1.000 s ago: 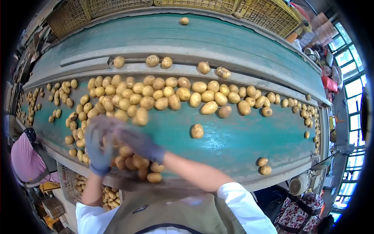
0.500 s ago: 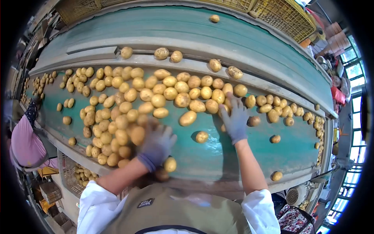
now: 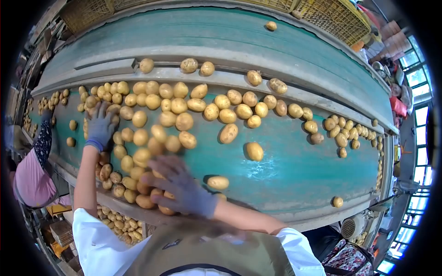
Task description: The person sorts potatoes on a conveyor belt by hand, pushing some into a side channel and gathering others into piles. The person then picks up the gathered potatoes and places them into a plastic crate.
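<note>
Many yellow potatoes [image 3: 139, 118] lie on a wide green conveyor belt [image 3: 294, 165], thickest around both hands. My left hand [image 3: 100, 128], in a grey-blue glove, reaches out at the left with its fingers spread over potatoes. Nearer my body, my right hand [image 3: 189, 188], gloved alike, stretches leftward across the belt. It is blurred, but its fingers look apart, lying over and against several potatoes [image 3: 145, 201] at the near edge. Just beyond its wrist lies a single oblong potato [image 3: 218, 182].
A metal ledge [image 3: 230, 76] with several potatoes separates this belt from a second green belt [image 3: 193, 32]. Yellow crates [image 3: 334, 18] stand beyond. At the left, another person in pink [image 3: 34, 179] reaches onto the belt. Below the near edge sits a container of potatoes [image 3: 122, 225].
My left hand has moved left and farther out. My right hand has swung from the far potatoes down and left toward the near heap. Potatoes on the right have shifted right.
</note>
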Action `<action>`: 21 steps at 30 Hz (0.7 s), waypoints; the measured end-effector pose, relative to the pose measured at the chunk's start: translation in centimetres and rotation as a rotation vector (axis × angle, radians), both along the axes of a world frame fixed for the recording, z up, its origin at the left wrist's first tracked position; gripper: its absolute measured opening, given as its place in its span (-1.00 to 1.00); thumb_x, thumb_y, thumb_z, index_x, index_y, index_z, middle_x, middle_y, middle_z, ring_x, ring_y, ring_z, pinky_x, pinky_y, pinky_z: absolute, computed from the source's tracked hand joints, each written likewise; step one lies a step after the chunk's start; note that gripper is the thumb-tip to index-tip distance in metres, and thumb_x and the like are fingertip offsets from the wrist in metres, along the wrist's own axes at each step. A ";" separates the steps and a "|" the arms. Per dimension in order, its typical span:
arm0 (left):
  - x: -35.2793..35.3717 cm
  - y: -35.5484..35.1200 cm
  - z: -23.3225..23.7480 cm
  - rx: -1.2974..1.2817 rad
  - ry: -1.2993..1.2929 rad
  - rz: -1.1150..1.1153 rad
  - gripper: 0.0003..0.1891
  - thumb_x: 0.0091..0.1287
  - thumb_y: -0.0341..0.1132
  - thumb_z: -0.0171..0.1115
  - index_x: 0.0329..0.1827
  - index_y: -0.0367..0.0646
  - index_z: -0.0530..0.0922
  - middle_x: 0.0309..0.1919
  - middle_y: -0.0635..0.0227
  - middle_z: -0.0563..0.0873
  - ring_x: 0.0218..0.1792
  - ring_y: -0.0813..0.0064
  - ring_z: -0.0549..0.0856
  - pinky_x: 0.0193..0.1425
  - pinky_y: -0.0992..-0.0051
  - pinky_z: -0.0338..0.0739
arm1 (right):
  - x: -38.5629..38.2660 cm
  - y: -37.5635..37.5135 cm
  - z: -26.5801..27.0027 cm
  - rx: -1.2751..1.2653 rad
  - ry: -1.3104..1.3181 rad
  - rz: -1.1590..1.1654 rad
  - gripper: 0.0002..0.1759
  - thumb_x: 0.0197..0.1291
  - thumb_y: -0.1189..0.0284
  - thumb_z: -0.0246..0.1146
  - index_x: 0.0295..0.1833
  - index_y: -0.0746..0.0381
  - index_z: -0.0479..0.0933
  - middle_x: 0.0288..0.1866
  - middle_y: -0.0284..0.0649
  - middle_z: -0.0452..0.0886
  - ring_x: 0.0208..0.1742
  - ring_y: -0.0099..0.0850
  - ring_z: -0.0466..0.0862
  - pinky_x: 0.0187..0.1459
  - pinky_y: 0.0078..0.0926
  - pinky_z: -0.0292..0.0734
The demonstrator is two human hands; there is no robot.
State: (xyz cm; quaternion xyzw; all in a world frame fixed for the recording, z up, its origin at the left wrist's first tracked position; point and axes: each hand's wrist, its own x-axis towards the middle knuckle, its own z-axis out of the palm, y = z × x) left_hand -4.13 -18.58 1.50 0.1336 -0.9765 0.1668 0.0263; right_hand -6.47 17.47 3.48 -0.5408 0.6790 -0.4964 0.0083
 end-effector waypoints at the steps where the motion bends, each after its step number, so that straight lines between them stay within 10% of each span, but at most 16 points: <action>1: 0.3 -0.1 0.1 0.011 -0.006 0.000 -0.58 0.33 -0.17 0.18 0.26 0.07 0.54 0.44 0.25 0.43 0.52 0.13 0.27 0.56 -0.20 -0.08 | -1.3 1.3 1.4 0.003 -0.368 -0.022 -0.47 0.22 0.32 0.34 0.32 0.07 0.50 0.37 -0.03 0.44 0.38 0.06 0.41 0.32 -0.01 0.34; 2: 0.6 -0.7 -0.1 -0.079 0.118 0.005 -0.56 0.33 -0.19 0.17 0.30 0.06 0.52 0.43 0.24 0.44 0.51 0.12 0.28 0.57 -0.16 -0.06 | -3.9 3.8 2.5 0.004 -0.734 -0.047 -0.54 0.22 0.38 0.32 0.26 0.11 0.53 0.31 -0.05 0.49 0.36 0.06 0.43 0.32 -0.02 0.35; 4: 0.7 2.0 1.5 -0.088 0.348 -0.058 -0.55 0.33 -0.28 0.15 0.31 -0.05 0.51 0.37 0.17 0.48 0.48 0.09 0.32 0.56 -0.08 0.03 | -10.6 9.5 2.8 0.232 0.256 -0.582 -0.75 0.34 0.43 0.22 0.09 0.23 0.57 0.17 -0.01 0.56 0.24 -0.01 0.53 0.26 -0.10 0.43; 5: 0.3 5.8 2.9 0.058 0.319 -0.147 -0.57 0.36 -0.28 0.12 0.30 -0.14 0.49 0.31 0.18 0.50 0.41 0.11 0.36 0.51 0.03 0.13 | -13.2 12.4 0.0 0.152 -0.013 -0.853 -0.78 0.31 0.44 0.25 0.02 0.27 0.55 0.17 0.02 0.53 0.21 0.01 0.54 0.20 -0.12 0.47; 7: 0.0 16.2 3.0 0.669 0.234 -0.414 -0.62 0.26 -0.28 0.22 0.11 -0.25 0.56 0.18 0.05 0.54 0.19 -0.04 0.51 0.40 0.06 0.28 | -15.6 16.0 -2.0 0.304 -0.162 -0.837 -0.75 0.26 0.41 0.31 0.00 0.28 0.52 0.21 0.04 0.49 0.19 0.06 0.54 0.18 -0.12 0.48; 10: -0.3 32.0 3.0 1.019 -0.044 -0.808 -0.43 0.16 -0.08 0.33 0.23 -0.10 0.54 0.26 0.07 0.49 0.42 -0.14 0.34 0.51 -0.26 0.06 | -14.6 15.4 -1.6 0.343 -0.130 -0.813 -0.68 0.21 0.40 0.35 0.03 0.27 0.51 0.26 0.06 0.45 0.20 0.08 0.53 0.17 -0.13 0.49; 12: 0.8 38.4 0.6 0.836 -0.056 -0.899 -0.53 0.16 -0.06 0.31 0.11 -0.04 0.58 0.24 0.13 0.49 0.39 -0.04 0.37 0.47 -0.31 0.07 | -13.8 15.8 -1.8 0.354 -0.118 -0.784 -0.68 0.20 0.41 0.35 0.03 0.26 0.51 0.26 0.06 0.45 0.21 0.09 0.52 0.18 -0.14 0.49; 15: 0.8 38.3 0.3 0.679 -0.166 -0.895 -0.59 0.14 -0.06 0.33 0.02 -0.03 0.61 0.22 0.17 0.50 0.35 0.05 0.40 0.45 -0.30 0.11 | -13.4 18.0 -2.0 0.408 -0.048 -0.757 -0.68 0.17 0.46 0.35 0.03 0.26 0.52 0.27 0.04 0.46 0.25 -0.01 0.53 0.20 -0.19 0.49; 18: 1.6 35.6 -0.3 0.687 -0.137 -0.824 -0.64 0.11 -0.08 0.34 -0.08 -0.03 0.61 0.20 0.20 0.51 0.33 0.11 0.42 0.43 -0.28 0.14 | -13.6 20.1 -2.1 -0.113 -0.760 -0.662 -0.77 0.25 0.48 0.28 -0.01 0.31 0.54 0.30 -0.11 0.47 0.26 -0.29 0.54 0.27 -0.31 0.48; 21: 1.7 31.8 0.1 0.673 -0.087 -0.739 -0.67 0.05 -0.13 0.35 -0.15 -0.04 0.60 0.19 0.23 0.52 0.31 0.16 0.45 0.45 -0.24 0.15 | -14.1 20.1 -1.0 0.113 -0.284 -0.678 -0.80 0.32 0.48 0.23 0.00 0.31 0.56 0.21 -0.17 0.53 0.22 -0.31 0.57 0.24 -0.39 0.49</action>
